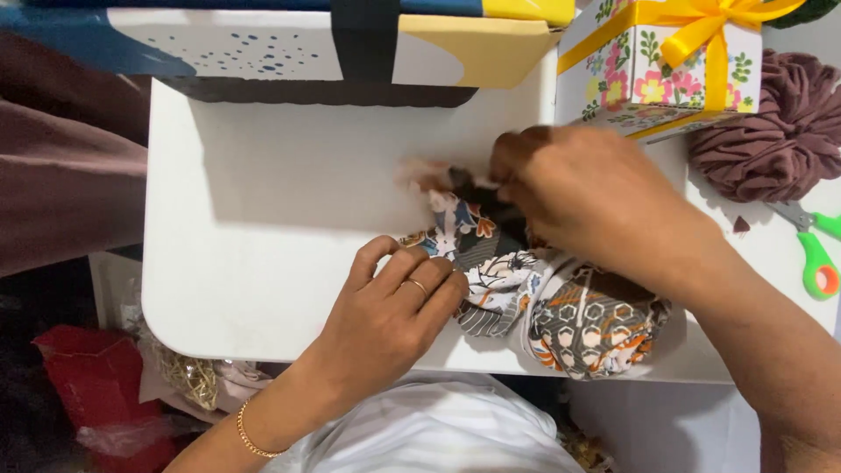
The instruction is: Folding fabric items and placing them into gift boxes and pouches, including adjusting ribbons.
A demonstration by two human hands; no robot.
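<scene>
1. Head view, centre of the frame: a person's two bare hands work a bundle of patterned cloth (517, 289) on a white table (263, 219).
2. The left hand (399, 302), lower centre, lies flat with fingers curled over the cloth's left edge, pressing it to the table; a ring shows on one finger and a thin gold bracelet (250, 434) circles the wrist at the lower left.
3. The right hand (587, 197), centre right, is closed in a pinch on the cloth's upper end, fingertips drawn together at its top; that end is blurred, so the exact hold cannot be told.
4. The cloth runs from upper centre down to the lower right, where a rounded, bunched part printed with hexagons in grey, orange and white sits at the table's front edge.
5. Upper right of the frame: a floral gift box (648, 74) tied with a yellow ribbon (701, 26) stands just behind the right hand.
6. Far right: a pile of gathered mauve fabric (780, 131) rests beside the box, with green-handled scissors (815, 254) just below it.
7. Top of the frame: a large flat box (263, 52) in white, blue and yellow lies along the table's far edge.
8. Lower left, off the table: a red bag (96, 377) and loose clutter.
</scene>
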